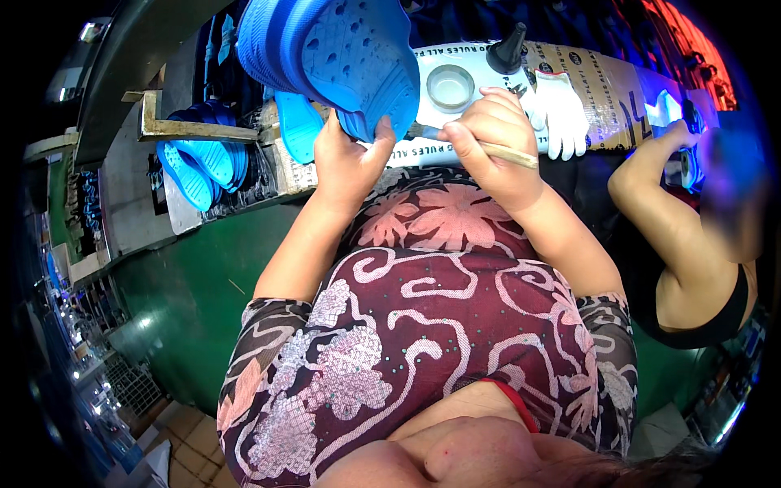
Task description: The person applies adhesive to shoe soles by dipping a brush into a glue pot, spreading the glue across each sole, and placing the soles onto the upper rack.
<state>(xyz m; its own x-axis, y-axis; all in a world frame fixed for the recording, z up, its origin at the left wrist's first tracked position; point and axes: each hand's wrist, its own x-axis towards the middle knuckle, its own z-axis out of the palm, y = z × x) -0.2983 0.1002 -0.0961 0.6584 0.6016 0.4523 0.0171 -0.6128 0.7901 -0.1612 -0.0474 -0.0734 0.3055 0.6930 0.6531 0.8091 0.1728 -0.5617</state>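
While the left hand (348, 154) grips a blue clog (346, 53) raised over the bench, right hand (488, 134) closed on a wooden-handled brush (508, 153) at its heel; finished-looking clogs (199, 167) stacked left; small jar (450, 86) beside; work seemingly midway

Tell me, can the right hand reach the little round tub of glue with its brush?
Probably yes. The right hand holds the brush just below the round tub, and nothing lies between them; the blue shoe sits off to the left.
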